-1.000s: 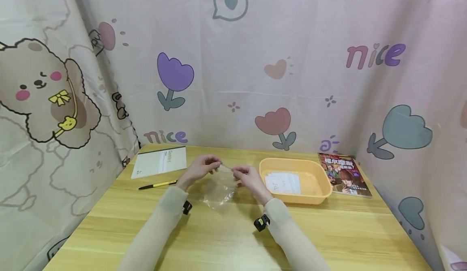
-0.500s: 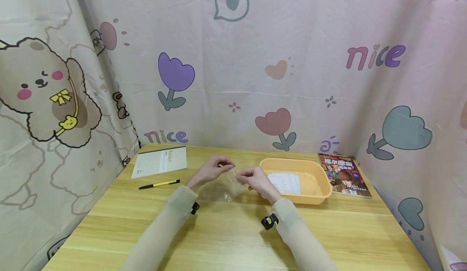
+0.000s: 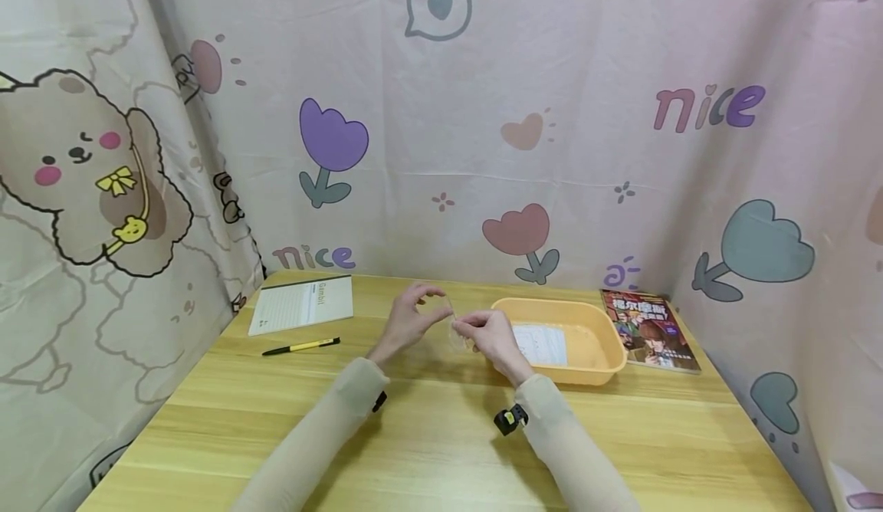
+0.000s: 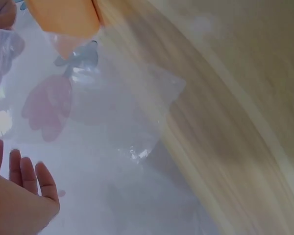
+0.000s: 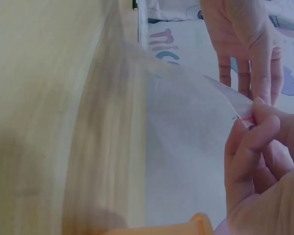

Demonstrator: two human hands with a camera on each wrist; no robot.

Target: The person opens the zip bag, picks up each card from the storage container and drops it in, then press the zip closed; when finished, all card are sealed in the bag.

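Observation:
A clear plastic bag (image 3: 458,337) hangs above the table, with a short red line near its edge in the right wrist view. My right hand (image 3: 491,336) pinches that edge between thumb and fingertips. Facing it, my left hand (image 3: 410,316) has thumb and index finger spread apart, their tips right at the bag's upper edge. Its other fingers (image 4: 46,181) reach out loosely in the left wrist view, holding nothing. From the right wrist view, the left hand (image 5: 247,34) points its fairly straight fingers toward the pinched corner.
Right of the hands stands an orange-yellow plastic basin (image 3: 596,351) holding white papers (image 3: 541,345). A comic-style book (image 3: 651,332) lies beyond it. On the left are a notebook (image 3: 301,305) and a yellow-and-black pen (image 3: 301,346). A printed curtain (image 3: 428,152) closes off the back.
Both hands have shifted right, bringing the bag closer to the basin. The bag has turned nearly edge-on to the head view. My left thumb and index finger have moved apart.

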